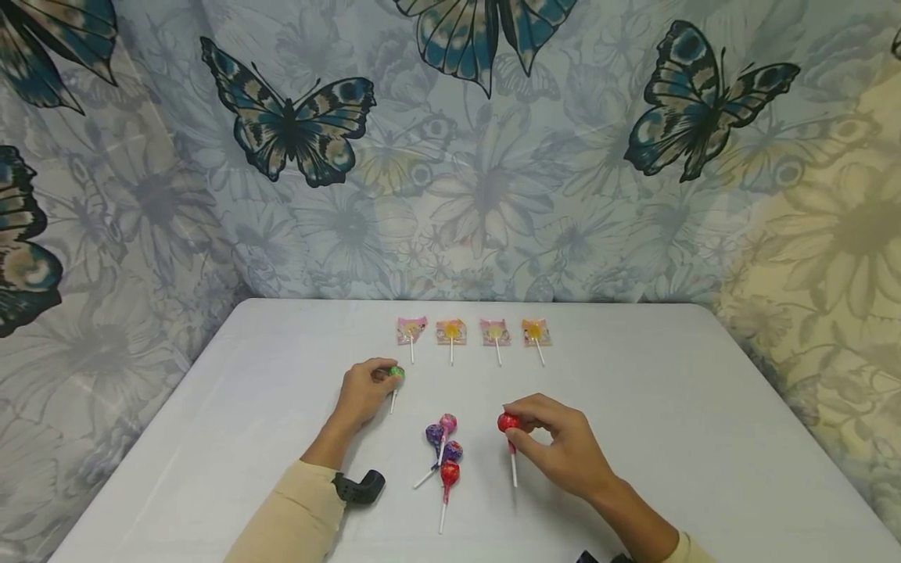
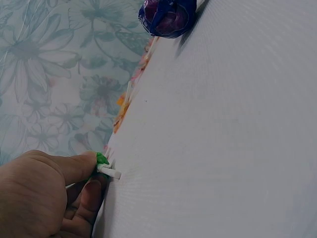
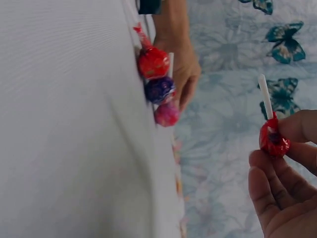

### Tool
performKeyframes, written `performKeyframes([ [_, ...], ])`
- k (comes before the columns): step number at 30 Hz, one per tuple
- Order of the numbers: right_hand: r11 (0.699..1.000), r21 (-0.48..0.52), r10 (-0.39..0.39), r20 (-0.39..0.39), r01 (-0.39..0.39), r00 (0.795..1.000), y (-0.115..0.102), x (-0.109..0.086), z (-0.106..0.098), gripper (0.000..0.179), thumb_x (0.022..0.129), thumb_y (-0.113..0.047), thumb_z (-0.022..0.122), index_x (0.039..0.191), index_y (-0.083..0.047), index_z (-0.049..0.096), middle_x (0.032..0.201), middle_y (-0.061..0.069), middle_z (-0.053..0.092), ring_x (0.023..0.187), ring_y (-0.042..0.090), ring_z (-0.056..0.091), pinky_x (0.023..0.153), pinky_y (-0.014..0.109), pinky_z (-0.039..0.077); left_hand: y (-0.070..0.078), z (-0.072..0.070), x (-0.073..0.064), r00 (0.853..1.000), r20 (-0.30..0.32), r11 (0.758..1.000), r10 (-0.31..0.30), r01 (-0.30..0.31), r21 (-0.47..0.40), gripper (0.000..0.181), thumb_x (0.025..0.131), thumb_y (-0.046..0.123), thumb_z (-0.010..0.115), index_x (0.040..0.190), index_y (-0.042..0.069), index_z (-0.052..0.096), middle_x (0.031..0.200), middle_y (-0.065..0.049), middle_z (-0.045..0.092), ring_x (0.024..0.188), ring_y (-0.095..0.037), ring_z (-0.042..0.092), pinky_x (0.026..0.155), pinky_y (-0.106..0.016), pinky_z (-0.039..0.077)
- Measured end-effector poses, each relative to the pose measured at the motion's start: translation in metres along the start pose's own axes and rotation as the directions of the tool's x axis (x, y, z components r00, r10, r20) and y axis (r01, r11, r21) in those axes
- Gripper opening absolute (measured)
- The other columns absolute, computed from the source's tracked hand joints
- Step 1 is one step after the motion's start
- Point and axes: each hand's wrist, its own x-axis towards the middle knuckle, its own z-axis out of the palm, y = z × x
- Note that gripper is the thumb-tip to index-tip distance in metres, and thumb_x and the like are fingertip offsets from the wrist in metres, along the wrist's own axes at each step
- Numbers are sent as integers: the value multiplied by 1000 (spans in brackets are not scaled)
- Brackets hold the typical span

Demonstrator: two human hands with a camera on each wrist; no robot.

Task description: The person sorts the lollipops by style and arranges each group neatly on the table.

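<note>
My left hand pinches a green-wrapped lollipop by its head, the white stick pointing down toward me; the left wrist view shows the stick end beside the thumb. In my right hand a red-wrapped lollipop is held between thumb and fingers, its stick hanging down. Between the hands lies a loose pile of lollipops: a pink one, two purple ones, the left and the right, and another red one nearest me.
Several flat lollipops in clear square wrappers stand in a row at the table's back, from a pink one to an orange one. The white table meets a butterfly-printed cloth behind. A black strap sits on the left wrist.
</note>
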Motion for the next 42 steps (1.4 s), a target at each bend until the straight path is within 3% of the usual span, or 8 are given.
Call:
performKeyframes([
  [10,999,44,-24,-2,24,1000,-13,21,7,28,76,15,73,102,5,69,92,10,68,78,19,63,71,39,55,-2,1,-1,1000,-5,1000,14,-14,-13,27,84,8,74,110,2,70,84,-2,64,75,-15,60,69,-32,50],
  [26,994,106,-26,-12,28,1000,-8,58,37,26,78,15,71,103,8,68,92,16,67,79,25,64,73,45,54,-4,1,1,1000,-4,999,16,-17,-32,27,83,6,75,109,2,71,80,-1,64,73,-15,60,67,-31,50],
  [33,991,136,19,-2,-19,1000,8,68,54,25,81,11,70,106,8,67,94,16,67,80,25,65,75,43,54,-3,2,1,1000,-5,1000,14,-14,-24,27,83,7,74,109,3,70,82,-1,64,74,-15,59,68,-32,50],
  [40,986,131,99,17,-100,995,52,73,79,26,84,0,74,109,0,70,97,5,69,83,17,66,76,33,54,0,2,1,1000,4,1000,-6,6,-12,27,84,7,73,111,4,70,84,-2,64,76,-16,60,69,-32,50],
  [42,986,108,124,30,-127,992,56,76,84,25,84,-3,74,109,-2,71,97,2,69,83,14,66,76,31,54,0,2,0,1000,1,1000,-9,9,-10,27,85,8,73,111,4,70,84,-2,64,76,-16,59,69,-32,50],
])
